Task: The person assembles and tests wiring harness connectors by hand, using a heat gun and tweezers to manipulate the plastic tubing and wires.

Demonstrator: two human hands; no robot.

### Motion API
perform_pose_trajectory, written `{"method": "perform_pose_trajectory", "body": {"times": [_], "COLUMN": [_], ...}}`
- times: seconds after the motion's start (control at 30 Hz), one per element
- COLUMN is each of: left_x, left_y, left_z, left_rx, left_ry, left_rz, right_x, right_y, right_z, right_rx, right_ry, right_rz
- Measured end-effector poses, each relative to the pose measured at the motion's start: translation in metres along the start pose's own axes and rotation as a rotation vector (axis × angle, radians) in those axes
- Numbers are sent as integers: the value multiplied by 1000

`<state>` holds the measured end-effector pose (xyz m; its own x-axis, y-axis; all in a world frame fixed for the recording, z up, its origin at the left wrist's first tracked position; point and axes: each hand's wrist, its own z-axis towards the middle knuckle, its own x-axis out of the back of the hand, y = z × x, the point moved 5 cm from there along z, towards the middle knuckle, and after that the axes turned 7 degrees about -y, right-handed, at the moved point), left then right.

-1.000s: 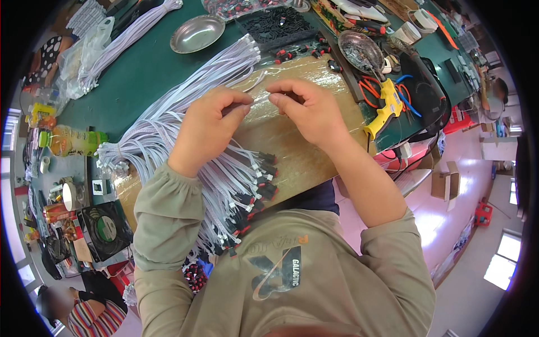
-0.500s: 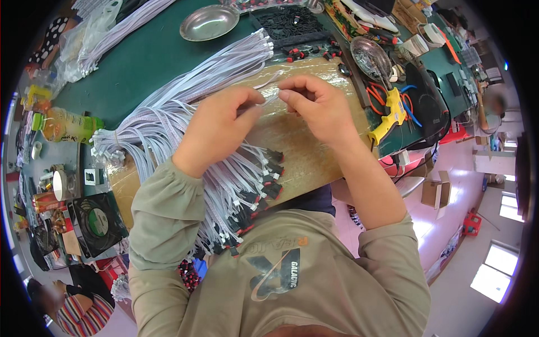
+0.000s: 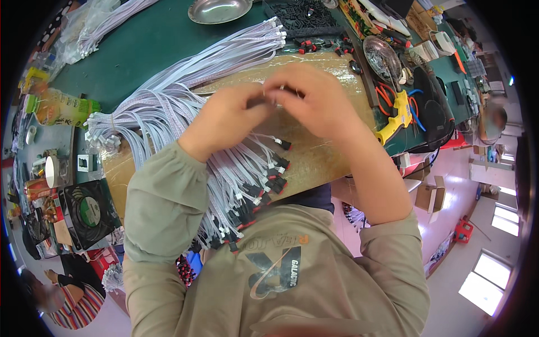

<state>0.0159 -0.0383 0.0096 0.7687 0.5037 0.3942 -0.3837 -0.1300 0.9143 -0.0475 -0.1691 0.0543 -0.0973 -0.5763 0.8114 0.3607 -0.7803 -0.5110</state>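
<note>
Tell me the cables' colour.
The cables are mostly white; the head view shows them best.

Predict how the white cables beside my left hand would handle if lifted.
The white cables look floppy: they bend in loose curves and would probably sag. Their black connectors might swing or tangle, crowded as they are at the ends of splayed strands.

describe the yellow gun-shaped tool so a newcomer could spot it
On the green table, look right of the brown board, past the right hand. There lies the tool, its yellow body unlike the grey metal pan just beyond it.
</note>
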Motion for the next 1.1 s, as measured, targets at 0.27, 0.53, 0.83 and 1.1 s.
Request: {"method": "perform_pose_trajectory", "body": {"times": [0.27,0.53,0.83,1.1], "left_x": [9,9,11,14], "left_y": [-16,-2,-15,-28], "left_z": [0,-2,-2,1], "left_rx": [213,194,224,263], "left_ry": [49,77,115,128], "left_rz": [-524,-338,-674,-799], "right_x": [-16,-19,-25,49], "right_y": [33,23,38,136], "right_z": [-12,-8,-8,61], "right_rx": [-461,-421,-675,-502], "right_ry": [76,115,244,141], "right_rz": [682,611,861,-257]}}
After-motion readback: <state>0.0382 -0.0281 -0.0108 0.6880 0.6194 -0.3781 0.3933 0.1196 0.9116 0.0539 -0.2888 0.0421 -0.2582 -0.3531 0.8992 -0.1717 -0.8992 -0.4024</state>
